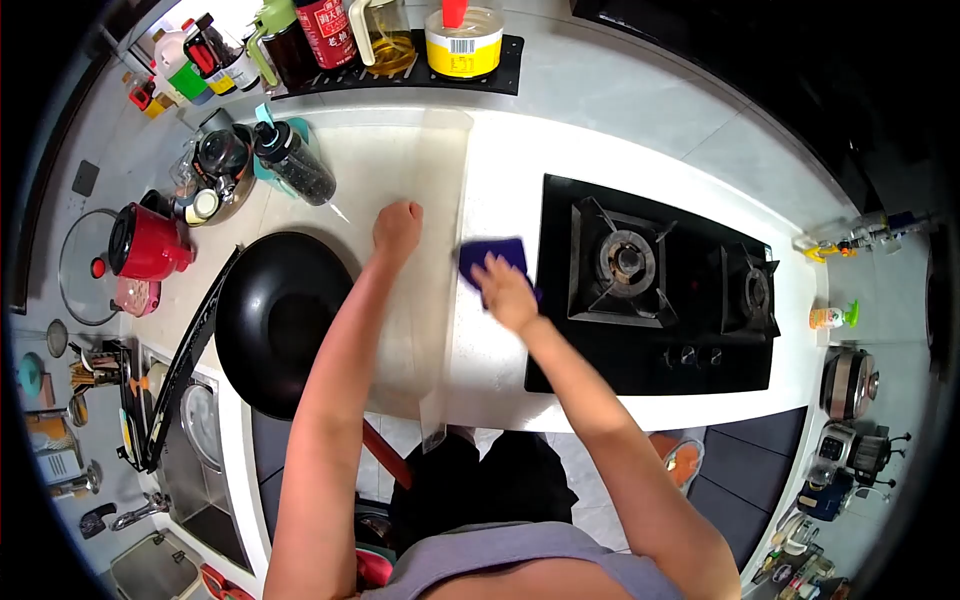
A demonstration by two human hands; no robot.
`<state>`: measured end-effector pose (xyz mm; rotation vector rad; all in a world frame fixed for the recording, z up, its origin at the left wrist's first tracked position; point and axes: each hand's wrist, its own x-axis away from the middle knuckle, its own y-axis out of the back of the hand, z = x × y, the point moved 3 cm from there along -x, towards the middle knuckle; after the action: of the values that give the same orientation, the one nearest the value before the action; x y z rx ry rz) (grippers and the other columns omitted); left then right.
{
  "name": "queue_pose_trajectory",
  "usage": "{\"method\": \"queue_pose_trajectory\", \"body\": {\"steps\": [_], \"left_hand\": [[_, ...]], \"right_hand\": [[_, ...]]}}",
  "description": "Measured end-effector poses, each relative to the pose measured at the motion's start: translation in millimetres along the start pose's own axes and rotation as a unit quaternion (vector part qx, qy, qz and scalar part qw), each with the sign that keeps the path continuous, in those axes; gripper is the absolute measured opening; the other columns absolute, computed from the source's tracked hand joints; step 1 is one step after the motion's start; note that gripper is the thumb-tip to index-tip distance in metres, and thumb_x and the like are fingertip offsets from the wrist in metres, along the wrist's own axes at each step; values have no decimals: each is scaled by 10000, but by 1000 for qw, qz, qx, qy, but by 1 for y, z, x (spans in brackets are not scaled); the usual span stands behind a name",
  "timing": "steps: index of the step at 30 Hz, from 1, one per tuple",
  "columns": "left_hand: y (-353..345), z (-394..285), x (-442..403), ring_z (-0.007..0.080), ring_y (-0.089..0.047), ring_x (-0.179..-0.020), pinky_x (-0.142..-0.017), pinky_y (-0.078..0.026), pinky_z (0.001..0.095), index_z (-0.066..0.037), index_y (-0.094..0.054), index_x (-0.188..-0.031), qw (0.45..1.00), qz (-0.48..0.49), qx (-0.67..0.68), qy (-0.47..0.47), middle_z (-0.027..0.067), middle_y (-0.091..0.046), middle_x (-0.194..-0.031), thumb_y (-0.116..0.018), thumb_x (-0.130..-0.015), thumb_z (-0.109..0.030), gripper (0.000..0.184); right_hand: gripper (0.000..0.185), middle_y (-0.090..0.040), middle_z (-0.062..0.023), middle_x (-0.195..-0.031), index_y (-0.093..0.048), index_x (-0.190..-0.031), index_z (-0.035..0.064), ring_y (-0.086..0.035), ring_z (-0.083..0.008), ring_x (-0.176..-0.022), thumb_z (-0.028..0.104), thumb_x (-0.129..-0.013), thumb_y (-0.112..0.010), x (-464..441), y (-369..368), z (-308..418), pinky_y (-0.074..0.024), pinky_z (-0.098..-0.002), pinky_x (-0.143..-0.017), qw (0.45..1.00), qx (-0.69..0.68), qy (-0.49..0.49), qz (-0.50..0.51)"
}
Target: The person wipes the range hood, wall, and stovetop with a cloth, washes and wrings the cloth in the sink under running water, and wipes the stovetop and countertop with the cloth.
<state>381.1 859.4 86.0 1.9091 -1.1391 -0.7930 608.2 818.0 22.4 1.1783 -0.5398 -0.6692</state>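
Observation:
My right hand (507, 292) presses a dark purple cloth (492, 256) onto the white counter (485, 370), just left of the black gas hob (650, 365). Its fingers lie spread over the cloth and look slightly blurred. Curled into a fist, my left hand (398, 232) rests on a see-through mat (410, 330) that covers the counter's left part. Whatever may be inside that fist is hidden. The mat's right edge runs between my two hands. Beside my left forearm stands a large black wok (275, 320).
A dark water bottle (295, 168) lies behind the wok, near a red cooker (145, 242). Sauce bottles and a yellow tin (463, 50) stand on the black wall shelf (400, 84). At the lower left is a sink (205, 500). A green-topped spray bottle (832, 316) stands right of the hob.

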Motion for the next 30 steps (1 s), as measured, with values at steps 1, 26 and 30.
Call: {"method": "queue_pose_trajectory", "body": {"steps": [1, 26, 30], "left_hand": [[-1, -5, 1, 375, -583, -745, -684, -458, 478, -36, -625, -747, 1000, 2, 14, 0, 178, -619, -789, -426, -838, -246, 304], [-29, -104, 102, 327, -591, -817, -681, -466, 422, -40, -462, -1033, 998, -31, 39, 40, 165, -601, -886, -545, -852, -287, 317], [-46, -138, 167, 328, -583, -841, -687, -464, 415, -51, -436, -1117, 991, -91, 97, 8, 157, -570, -961, -553, -847, -252, 357]], "right_hand": [[461, -348, -165, -1363, -428, -1286, 123, -325, -320, -1261, 152, -828, -471, 32, -12, 20, -282, -448, -1016, 998, 17, 51, -12], [446, -366, -54, -1379, -429, -1292, 189, -354, -215, -1263, 176, -849, -476, 255, -1, 47, -243, -365, -1050, 995, -53, 86, 13], [467, -357, -61, -1385, -414, -1305, 190, -349, -230, -1267, 176, -844, -488, 325, 8, -17, -241, -403, -1047, 1000, -18, -7, -17]]}}
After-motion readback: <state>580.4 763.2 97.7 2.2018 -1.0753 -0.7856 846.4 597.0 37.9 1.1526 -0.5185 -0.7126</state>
